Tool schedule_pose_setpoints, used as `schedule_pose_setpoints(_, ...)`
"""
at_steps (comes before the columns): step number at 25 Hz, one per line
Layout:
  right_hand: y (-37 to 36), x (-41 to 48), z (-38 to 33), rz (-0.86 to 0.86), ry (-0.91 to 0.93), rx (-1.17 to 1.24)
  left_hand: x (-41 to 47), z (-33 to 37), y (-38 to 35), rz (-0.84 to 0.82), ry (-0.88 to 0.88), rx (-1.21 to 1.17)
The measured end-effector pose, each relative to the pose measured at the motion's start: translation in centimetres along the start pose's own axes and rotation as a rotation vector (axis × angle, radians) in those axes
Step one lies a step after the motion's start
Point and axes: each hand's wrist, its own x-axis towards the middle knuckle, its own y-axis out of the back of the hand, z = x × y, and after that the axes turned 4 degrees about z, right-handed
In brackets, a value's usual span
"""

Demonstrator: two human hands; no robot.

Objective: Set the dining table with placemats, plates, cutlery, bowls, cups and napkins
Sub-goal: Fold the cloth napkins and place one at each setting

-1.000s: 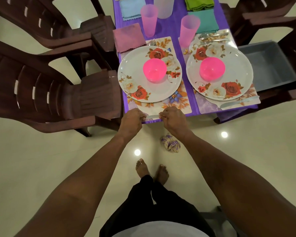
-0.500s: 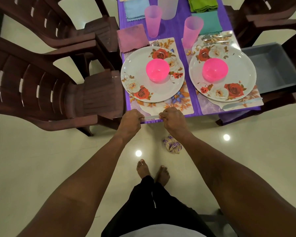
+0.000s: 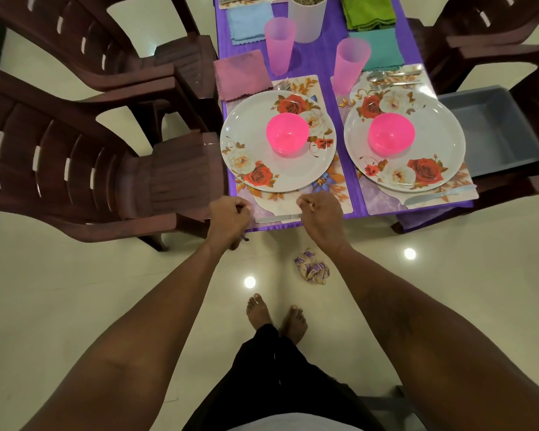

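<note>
Moments on, both hands have let go of the knife (image 3: 277, 217), which lies at the surface's near edge below the plate (image 3: 255, 150); the left hand (image 3: 229, 217) and right hand (image 3: 321, 214) hover loosely curled, empty, suggesting this setting is nearly complete.

Silver knife (image 3: 277, 217) flat on floral placemat (image 3: 324, 194), below plate (image 3: 277, 141)

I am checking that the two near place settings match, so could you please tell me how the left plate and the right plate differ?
The left plate has its big red rose at the near left, while the right plate has it at the near right. The left plate's bowl sits right of centre; the right plate's bowl sits left of centre. Both plates are white, floral, and rest on placemats.
</note>
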Motion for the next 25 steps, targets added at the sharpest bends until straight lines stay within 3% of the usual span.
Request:
schedule_pose_setpoints(3, 0.6, 2.2, -1.0, 0.142, -0.303, 0.128, 2.6, 1.2, 0.2, 0.175, 0.314, -0.225)
schedule_pose_setpoints(5, 0.9, 3.8, -1.6, 0.175, -0.404, 0.183, 4.4, 1.6, -0.1, 0.197, 0.417, -0.353)
schedule_pose_setpoints(12, 0.1, 6.5, -1.2, 0.176, -0.542, 0.264, 7.4, 1.7, -1.8, 0.158, 0.546, -0.391)
schedule_pose_setpoints(18, 0.2, 7.8, 0.9, 0.062, -0.669, 0.295, 6.9, 2.2, -1.8, 0.148, 0.582, -0.41)
schedule_pose_setpoints(20, -0.7, 8.3, 3.4, 0.026, -0.702, 0.333, 6.5, 2.0, -1.8, 0.149, 0.564, -0.365)
schedule_pose_setpoints(25, 1.1, 6.2, 1.5, 0.005, -0.732, 0.36, 4.9, 1.5, -1.9, 0.115, 0.499, -0.284)
